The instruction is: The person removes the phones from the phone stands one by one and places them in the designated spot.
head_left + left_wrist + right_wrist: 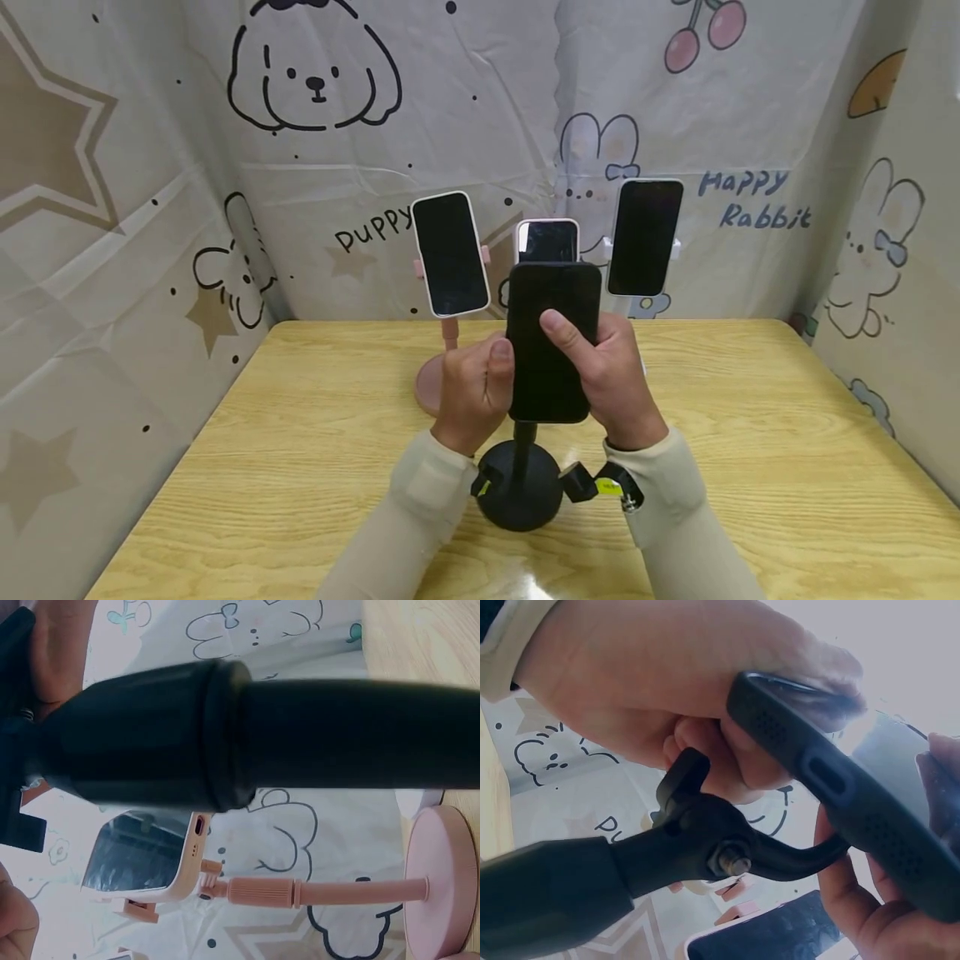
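A smartphone in a black case stands nearly upright at the top of a black phone stand, screen toward me. My left hand grips its left edge, fingers curled and thumb at the side. From the right, my right hand holds the opposite edge, with the thumb lying across the screen and the fingers behind. The right wrist view shows the phone's bottom end with its charging port. Below it are the stand's curved arm and a joint with a wing screw.
Behind stand other phones: a white-edged one on a pink stand at left, a pink-edged one in the middle, and one in a white clamp at right. A wooden table meets a printed cloth backdrop.
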### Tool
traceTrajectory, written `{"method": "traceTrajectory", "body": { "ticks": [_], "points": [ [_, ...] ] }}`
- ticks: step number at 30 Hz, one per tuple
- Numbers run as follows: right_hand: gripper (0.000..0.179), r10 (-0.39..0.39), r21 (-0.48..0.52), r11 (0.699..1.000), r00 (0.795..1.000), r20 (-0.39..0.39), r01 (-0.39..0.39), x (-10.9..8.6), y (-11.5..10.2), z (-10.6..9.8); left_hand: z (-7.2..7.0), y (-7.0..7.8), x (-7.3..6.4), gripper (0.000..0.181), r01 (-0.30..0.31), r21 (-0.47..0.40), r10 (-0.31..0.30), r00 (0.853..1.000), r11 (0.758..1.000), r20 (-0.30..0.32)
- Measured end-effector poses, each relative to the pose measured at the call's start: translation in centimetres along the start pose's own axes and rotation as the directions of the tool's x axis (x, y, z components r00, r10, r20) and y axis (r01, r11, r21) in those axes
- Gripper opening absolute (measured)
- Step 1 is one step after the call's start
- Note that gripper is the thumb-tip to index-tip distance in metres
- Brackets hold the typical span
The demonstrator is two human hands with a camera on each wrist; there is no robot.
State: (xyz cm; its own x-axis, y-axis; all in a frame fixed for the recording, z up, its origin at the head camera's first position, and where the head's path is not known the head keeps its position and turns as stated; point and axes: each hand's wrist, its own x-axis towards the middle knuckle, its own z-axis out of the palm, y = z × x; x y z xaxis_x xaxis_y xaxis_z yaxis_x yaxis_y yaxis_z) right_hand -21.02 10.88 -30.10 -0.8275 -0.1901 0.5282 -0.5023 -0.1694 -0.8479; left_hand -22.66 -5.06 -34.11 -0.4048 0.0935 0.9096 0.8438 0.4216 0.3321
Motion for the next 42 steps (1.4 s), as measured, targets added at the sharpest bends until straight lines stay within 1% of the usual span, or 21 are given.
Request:
{"method": "traceTrajectory", "body": {
  "ticks": [3, 7, 12, 16, 21, 28, 34, 37, 42],
  "points": [
    [0.016, -0.005, -0.018, 1.0, 1.0, -0.008, 0.005, 0.01, -0.03, -0.08, 0.11, 0.0, 0.01, 0.062, 0.007, 0.013, -0.007, 1.0, 1.0, -0.006],
    [0.019, -0.018, -0.049, 0.999, 1.0, -0.017, 0.017, 0.08, -0.13, -0.14, 0.06, 0.04, 0.15, 0.06, 0.003, 0.077, -0.002, 1.0, 0.997, -0.005],
    [0.021, -0.026, -0.068, 0.997, 1.0, -0.018, 0.025, 0.18, -0.22, -0.11, -0.12, -0.03, 0.25, 0.058, -0.037, 0.166, 0.038, 0.999, 0.986, -0.006],
    [0.021, -0.026, -0.081, 0.996, 1.0, -0.015, 0.025, 0.17, -0.21, -0.07, -0.21, -0.1, 0.16, 0.058, -0.057, 0.181, 0.06, 0.998, 0.982, -0.012],
    [0.02, -0.038, -0.084, 0.996, 0.999, -0.003, 0.037, 0.17, -0.16, -0.18, -0.06, -0.23, 0.09, 0.057, -0.052, 0.136, 0.057, 0.998, 0.989, -0.034],
    [0.02, -0.049, -0.07, 0.996, 0.999, 0.014, 0.05, 0.17, -0.18, -0.38, 0.28, -0.18, 0.04, 0.059, -0.037, 0.036, 0.039, 0.997, 0.999, -0.063],
    [0.017, -0.046, -0.043, 0.998, 0.999, 0.016, 0.047, 0.22, -0.24, -0.46, 0.42, -0.29, 0.04, 0.062, -0.008, -0.023, 0.007, 0.999, 1.0, -0.052],
    [0.016, -0.051, -0.009, 0.999, 0.998, 0.021, 0.051, 0.21, -0.18, -0.5, 0.46, -0.43, -0.06, 0.063, 0.006, -0.044, -0.007, 0.999, 0.999, -0.039],
    [0.018, -0.068, 0.062, 0.996, 0.996, 0.049, 0.065, 0.23, -0.07, -0.43, 0.35, -0.52, 0.02, 0.063, 0.007, -0.059, -0.008, 1.0, 0.998, -0.02]
  ]
}}
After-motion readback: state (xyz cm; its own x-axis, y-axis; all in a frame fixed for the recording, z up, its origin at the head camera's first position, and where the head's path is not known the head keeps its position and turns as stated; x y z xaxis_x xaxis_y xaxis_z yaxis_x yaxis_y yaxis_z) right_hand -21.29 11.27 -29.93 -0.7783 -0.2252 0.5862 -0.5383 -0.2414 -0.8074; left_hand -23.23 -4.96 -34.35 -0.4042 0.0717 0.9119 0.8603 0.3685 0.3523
